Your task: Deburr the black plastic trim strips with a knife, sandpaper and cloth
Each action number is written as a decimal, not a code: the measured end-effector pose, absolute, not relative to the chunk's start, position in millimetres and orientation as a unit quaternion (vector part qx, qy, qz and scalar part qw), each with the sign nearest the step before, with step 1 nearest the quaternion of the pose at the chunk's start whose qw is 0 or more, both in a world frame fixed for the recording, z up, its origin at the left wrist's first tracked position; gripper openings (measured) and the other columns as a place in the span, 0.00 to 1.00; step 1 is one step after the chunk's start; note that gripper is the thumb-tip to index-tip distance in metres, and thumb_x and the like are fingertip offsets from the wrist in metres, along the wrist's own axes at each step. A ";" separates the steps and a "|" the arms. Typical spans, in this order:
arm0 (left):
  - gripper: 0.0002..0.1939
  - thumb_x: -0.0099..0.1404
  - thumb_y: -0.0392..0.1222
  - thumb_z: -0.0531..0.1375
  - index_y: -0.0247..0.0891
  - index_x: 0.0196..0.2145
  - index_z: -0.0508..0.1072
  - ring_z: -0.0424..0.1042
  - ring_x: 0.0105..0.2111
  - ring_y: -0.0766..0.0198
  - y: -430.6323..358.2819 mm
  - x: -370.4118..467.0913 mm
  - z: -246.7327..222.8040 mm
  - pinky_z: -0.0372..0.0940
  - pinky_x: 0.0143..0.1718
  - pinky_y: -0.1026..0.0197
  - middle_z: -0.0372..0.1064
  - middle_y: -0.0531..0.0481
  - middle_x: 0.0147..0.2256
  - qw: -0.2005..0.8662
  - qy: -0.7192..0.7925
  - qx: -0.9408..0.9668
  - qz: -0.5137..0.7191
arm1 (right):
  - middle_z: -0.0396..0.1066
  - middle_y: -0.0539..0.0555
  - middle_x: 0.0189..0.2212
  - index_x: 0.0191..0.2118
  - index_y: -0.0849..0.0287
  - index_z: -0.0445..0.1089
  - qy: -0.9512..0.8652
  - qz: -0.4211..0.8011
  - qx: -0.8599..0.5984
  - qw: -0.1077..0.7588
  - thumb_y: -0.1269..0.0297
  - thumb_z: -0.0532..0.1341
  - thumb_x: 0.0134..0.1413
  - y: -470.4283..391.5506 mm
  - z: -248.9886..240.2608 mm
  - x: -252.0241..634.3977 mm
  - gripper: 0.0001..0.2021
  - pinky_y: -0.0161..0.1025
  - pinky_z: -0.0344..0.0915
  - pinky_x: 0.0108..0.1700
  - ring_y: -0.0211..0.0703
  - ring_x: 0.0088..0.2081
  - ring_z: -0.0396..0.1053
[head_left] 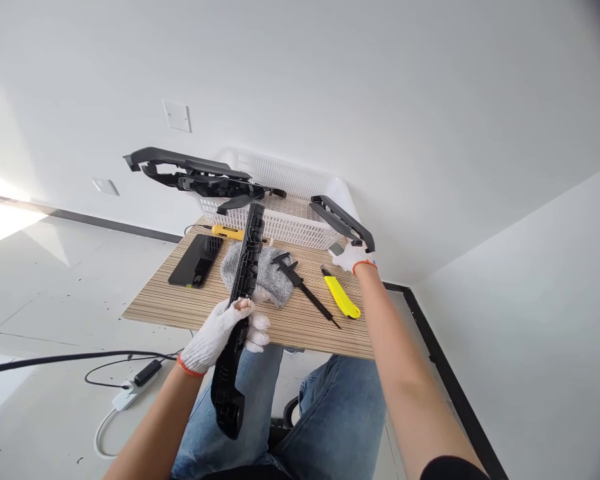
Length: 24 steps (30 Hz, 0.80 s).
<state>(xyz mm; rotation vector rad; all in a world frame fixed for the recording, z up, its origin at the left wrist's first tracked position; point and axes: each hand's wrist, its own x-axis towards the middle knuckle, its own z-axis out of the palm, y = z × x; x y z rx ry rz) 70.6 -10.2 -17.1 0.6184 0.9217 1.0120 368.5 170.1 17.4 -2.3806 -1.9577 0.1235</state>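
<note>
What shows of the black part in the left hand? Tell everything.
The black part looks like hard plastic: long, narrow, ribbed on the side facing the camera, with a broader, curved near end. The gloved left hand grips its middle. It slants from above the table to over the legs; contact with the cloth is unclear.

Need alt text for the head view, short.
A gloved left hand grips a long black part over a wood-grain table, while the gloved right hand is at a shorter black part by the right end of a white basket. On the table: phone, gray cloth, caliper, yellow utility knife.
</note>
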 end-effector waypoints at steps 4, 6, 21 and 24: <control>0.30 0.53 0.55 0.77 0.40 0.47 0.74 0.80 0.25 0.57 -8.9 68.0 -17.5 0.75 0.23 0.59 0.79 0.46 0.33 0.748 0.392 0.292 0.449 | 0.77 0.72 0.49 0.55 0.67 0.76 -0.617 0.036 -0.786 -0.016 0.54 0.73 0.50 149.9 15.6 374.9 0.29 0.46 0.68 0.46 0.60 0.49 0.76; 0.27 0.55 0.51 0.76 0.40 0.49 0.75 0.82 0.33 0.54 -7.6 68.4 -17.4 0.77 0.27 0.59 0.80 0.41 0.42 0.746 0.394 0.304 0.442 | 0.74 0.73 0.52 0.55 0.67 0.75 -0.624 -0.012 -0.781 -0.030 0.57 0.71 0.54 133.2 15.1 375.3 0.25 0.48 0.66 0.48 0.63 0.54 0.73; 0.23 0.62 0.62 0.66 0.37 0.28 0.80 0.75 0.20 0.57 3.0 67.8 -16.9 0.69 0.24 0.60 0.75 0.41 0.19 0.733 0.395 0.396 0.387 | 0.78 0.56 0.43 0.50 0.55 0.68 -0.759 0.122 -0.556 0.317 0.52 0.61 0.62 31.1 10.0 314.8 0.16 0.45 0.71 0.47 0.50 0.43 0.78; 0.22 0.61 0.59 0.67 0.36 0.26 0.78 0.73 0.20 0.59 3.4 74.2 -16.0 0.70 0.26 0.60 0.73 0.42 0.19 0.735 0.384 0.389 0.400 | 0.77 0.59 0.49 0.57 0.54 0.64 -0.738 0.145 -0.552 0.361 0.41 0.66 0.55 34.6 24.5 287.5 0.31 0.49 0.72 0.48 0.55 0.48 0.78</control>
